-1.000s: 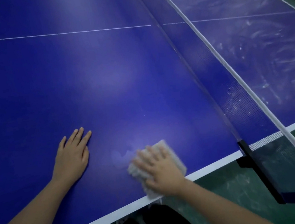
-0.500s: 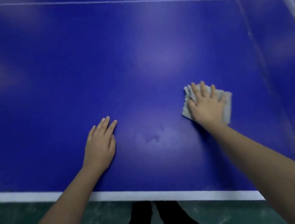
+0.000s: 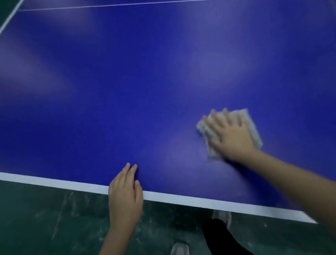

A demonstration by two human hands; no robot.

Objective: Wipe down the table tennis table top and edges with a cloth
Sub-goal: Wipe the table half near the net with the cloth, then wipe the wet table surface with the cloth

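The blue table tennis table fills most of the head view, with a white border line along its near edge. A pale grey folded cloth lies on the top at the right, near that edge. My right hand lies flat on the cloth with straight fingers and presses it to the surface. My left hand rests flat across the near edge, fingers together and pointing onto the blue top. Most of the cloth is hidden under my right hand.
Dark green floor runs below the near edge and at the top left. My legs and a grey shoe stand close to the table. A thin white centre line crosses the far part of the top.
My left hand has slid back from the blue top to the near edge. My right hand and the cloth have moved nearer the edge. The view has swung left; the net is out of sight.
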